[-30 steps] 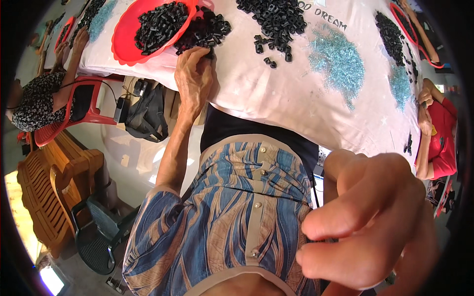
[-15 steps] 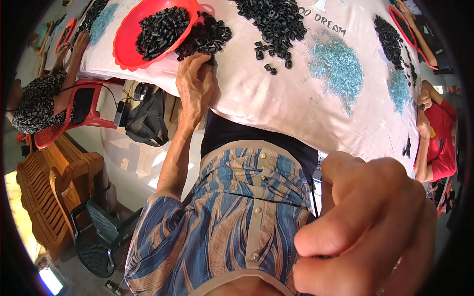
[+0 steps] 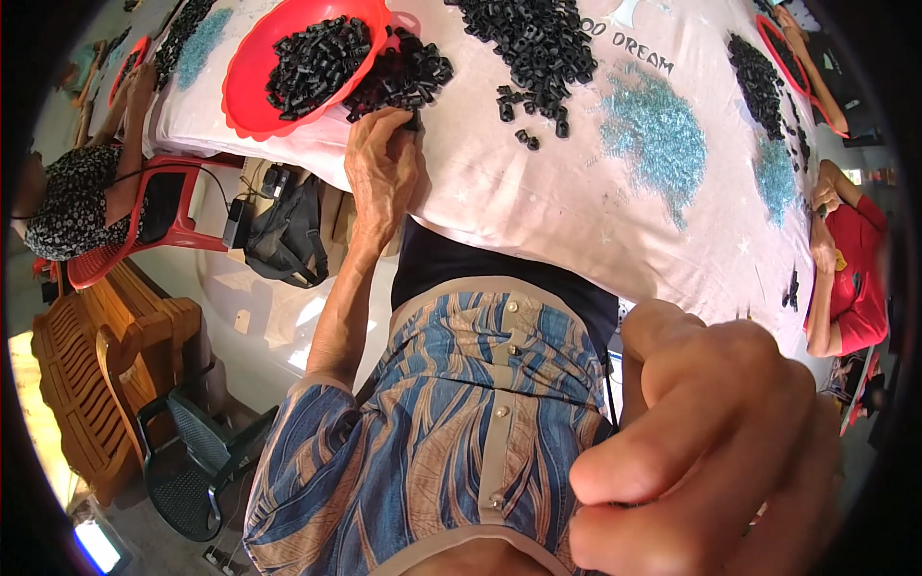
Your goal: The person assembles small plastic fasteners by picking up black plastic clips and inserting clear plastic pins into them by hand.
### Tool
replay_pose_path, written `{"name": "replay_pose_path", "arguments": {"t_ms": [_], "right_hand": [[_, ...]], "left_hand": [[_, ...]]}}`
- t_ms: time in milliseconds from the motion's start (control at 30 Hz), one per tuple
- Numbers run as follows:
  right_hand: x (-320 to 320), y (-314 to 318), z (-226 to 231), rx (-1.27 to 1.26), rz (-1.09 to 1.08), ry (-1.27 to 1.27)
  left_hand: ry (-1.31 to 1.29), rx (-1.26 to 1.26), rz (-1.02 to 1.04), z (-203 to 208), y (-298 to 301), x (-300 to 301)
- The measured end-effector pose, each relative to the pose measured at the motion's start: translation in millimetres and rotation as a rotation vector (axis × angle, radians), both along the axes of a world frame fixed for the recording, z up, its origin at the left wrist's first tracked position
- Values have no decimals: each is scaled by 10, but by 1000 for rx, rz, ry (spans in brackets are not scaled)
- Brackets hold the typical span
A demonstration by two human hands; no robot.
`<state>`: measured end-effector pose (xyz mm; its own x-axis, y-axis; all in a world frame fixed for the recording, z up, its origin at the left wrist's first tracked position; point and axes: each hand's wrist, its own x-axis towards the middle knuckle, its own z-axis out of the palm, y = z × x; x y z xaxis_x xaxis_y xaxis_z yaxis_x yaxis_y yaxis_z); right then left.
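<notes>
At the near edge of the cloth-covered table, my left hand (image 3: 382, 173) is closed, its fingertips around a small black plastic part (image 3: 412, 122). Just beyond it lies a loose heap of black plastic parts (image 3: 413, 72), against a red scalloped bowl (image 3: 252, 86) that holds more of them. My right hand (image 3: 715, 432) is raised close to the camera at the lower right, fingers curled and pressed together. Whatever it grips, if anything, is hidden behind the fingers.
A larger black pile (image 3: 538, 48) and a patch of small light-blue pieces (image 3: 658, 144) lie on the pale tablecloth (image 3: 499, 182). People work at both sides, one in a red shirt (image 3: 861, 278). A red chair (image 3: 178, 211), wooden bench (image 3: 106, 365) and dark green chair (image 3: 187, 461) stand left.
My right hand has shifted slightly, still closed and near the camera. My left hand stays almost in place. At the far left, another person's hands have moved a little.
</notes>
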<state>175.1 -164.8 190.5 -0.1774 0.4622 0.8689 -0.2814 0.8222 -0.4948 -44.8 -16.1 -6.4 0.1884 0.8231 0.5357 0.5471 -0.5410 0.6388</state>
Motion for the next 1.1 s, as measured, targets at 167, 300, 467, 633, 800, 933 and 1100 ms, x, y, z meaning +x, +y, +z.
{"name": "replay_pose_path", "arguments": {"t_ms": [167,300,467,633,800,933,1100], "right_hand": [[-196,193,-32,-23,-17,4],[-222,-25,-33,-45,-12,12],[-178,-115,22,-73,-71,2],[-193,-54,-43,-98,-62,15],[-24,-56,-60,-121,-89,12],[-95,-29,-36,-140,-114,13],[-153,-203,-21,-164,-154,13]], "left_hand": [[-18,-35,6,1,-15,2],[-1,-25,23,-18,-35,-52],[-15,-14,-12,14,6,46],[-11,-37,28,-2,-27,-19],[-15,-26,14,-16,-16,-8],[-7,0,18,-9,-8,8],[-19,2,-10,1,11,48]]}}
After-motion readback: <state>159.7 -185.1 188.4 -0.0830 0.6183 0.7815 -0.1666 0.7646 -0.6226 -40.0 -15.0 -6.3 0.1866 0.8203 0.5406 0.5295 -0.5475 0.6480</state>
